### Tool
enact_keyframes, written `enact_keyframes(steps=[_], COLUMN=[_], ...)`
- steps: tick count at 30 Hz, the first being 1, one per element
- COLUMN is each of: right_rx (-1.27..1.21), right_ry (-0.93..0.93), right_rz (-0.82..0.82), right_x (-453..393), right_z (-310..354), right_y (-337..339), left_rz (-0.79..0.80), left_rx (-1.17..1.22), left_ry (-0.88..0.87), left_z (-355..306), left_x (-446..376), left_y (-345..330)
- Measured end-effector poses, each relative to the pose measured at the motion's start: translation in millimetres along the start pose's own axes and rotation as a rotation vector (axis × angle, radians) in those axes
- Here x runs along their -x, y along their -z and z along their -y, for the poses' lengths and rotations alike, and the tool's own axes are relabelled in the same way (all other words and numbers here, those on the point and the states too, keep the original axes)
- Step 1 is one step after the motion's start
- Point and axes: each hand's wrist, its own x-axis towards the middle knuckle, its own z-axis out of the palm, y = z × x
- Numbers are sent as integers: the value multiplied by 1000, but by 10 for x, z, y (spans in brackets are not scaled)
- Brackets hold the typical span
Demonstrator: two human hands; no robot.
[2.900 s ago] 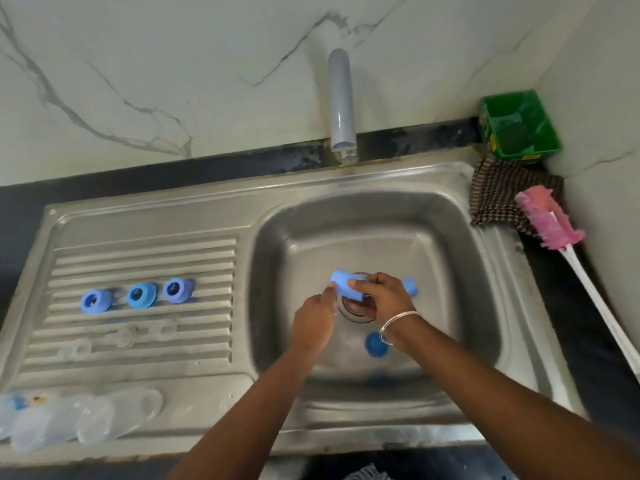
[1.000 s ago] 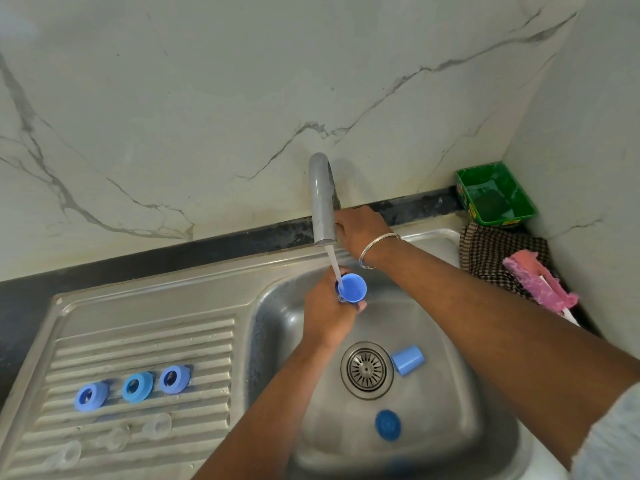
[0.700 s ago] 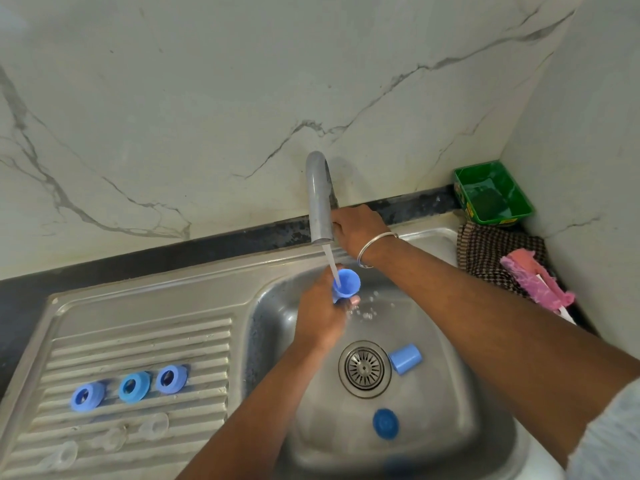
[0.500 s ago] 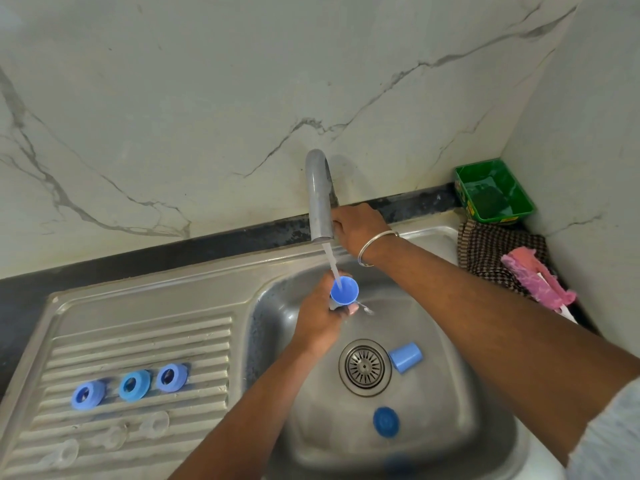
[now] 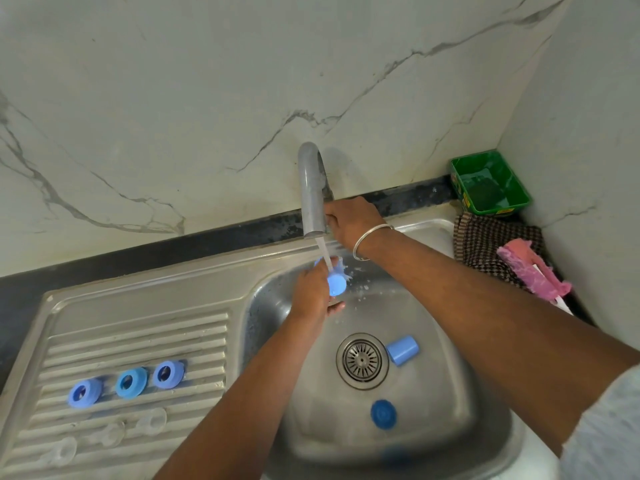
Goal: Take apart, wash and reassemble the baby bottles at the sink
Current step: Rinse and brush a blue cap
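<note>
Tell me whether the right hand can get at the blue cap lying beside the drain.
Probably yes: the right hand is up at the tap, and nothing covers the blue cap.

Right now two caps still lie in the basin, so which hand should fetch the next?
Probably the right hand: it only rests at the tap, while the left hand grips the cap being rinsed.

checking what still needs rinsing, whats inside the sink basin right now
In the sink basin: a light blue cap lying beside the drain, and a darker blue cap nearer the front. The left hand holds a third cap under the running water. The basin's front edge is blurred.
</note>
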Motion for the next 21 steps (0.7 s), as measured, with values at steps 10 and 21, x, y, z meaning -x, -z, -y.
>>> enact_keyframes(steps=[10, 21], right_rx=[-8, -28], right_ry=[11, 17], right_rz=[5, -55], right_x=[-20, -79], right_z=[-31, -76], right_y=[-22, -99], left_rz=[84, -66], left_rx=[-82, -619], left_ry=[-63, -697], left_z=[75, 463], left_x=[7, 42], left_y=[-112, 203])
